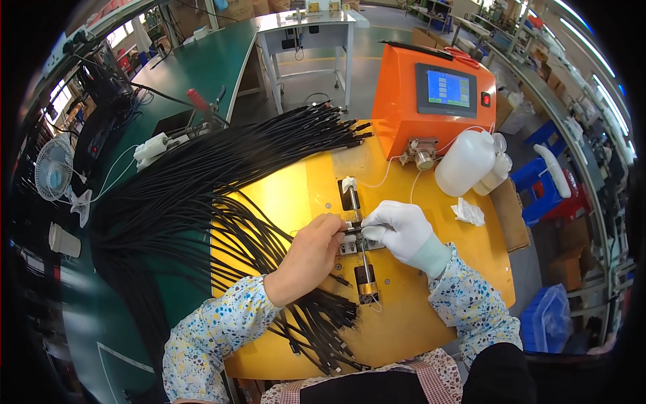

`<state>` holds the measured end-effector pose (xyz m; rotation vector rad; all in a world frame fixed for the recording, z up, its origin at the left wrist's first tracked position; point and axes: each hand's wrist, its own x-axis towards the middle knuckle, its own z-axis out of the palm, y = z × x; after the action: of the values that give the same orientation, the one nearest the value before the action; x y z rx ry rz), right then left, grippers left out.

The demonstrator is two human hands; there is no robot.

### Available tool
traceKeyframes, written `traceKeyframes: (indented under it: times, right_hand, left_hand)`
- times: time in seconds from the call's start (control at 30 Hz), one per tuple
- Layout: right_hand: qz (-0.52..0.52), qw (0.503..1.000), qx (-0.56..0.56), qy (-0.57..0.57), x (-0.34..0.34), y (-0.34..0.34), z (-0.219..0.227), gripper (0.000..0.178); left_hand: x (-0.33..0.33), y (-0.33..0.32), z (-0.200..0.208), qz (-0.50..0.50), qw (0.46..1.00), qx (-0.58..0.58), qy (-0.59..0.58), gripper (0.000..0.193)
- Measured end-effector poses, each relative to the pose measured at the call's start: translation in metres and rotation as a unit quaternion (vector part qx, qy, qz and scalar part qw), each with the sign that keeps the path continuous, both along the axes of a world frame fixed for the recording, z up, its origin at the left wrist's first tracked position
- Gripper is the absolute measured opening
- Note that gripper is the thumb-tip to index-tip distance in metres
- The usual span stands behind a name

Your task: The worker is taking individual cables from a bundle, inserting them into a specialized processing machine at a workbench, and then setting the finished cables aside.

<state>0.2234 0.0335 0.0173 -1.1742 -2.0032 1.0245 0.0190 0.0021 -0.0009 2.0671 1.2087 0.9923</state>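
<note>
My bare left hand (pixel 311 254) and my white-gloved right hand (pixel 402 232) meet over the small metal fixture (pixel 348 246) on the yellow work plate (pixel 404 316). Both are closed in a pinch. A thin black cable end (pixel 352 231) spans the gap between their fingertips; the fingers hide most of it. Beyond the hands, one small air cylinder (pixel 351 195) of the fixture points inward, and a second cylinder (pixel 367 281) with a brass-coloured end sits on the near side. Loose black cables (pixel 326 313) lie under and beside my left forearm.
A large bundle of black cables (pixel 235 148) covers the left side. At the back right stands an orange machine (pixel 397 94) with a screen, beside a white plastic bottle (pixel 464 163). Crumpled tissue (pixel 468 212) lies at right. A small fan (pixel 54 170) stands far left.
</note>
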Motion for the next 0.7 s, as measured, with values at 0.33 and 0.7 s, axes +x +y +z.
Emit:
traceKeyframes:
  times: [0.33,0.7]
  right_hand:
    - [0.019,0.976,0.177,-0.126,0.000,0.059,0.021,0.013]
    - [0.069,0.771,0.287,-0.564,-0.084,0.175,0.005,0.020]
  left_hand:
    - [-0.006,-0.008,0.003,-0.025,0.924,0.234,0.302,0.032]
    - [-0.005,-0.008,0.002,-0.034,0.920,0.250,0.302,0.035]
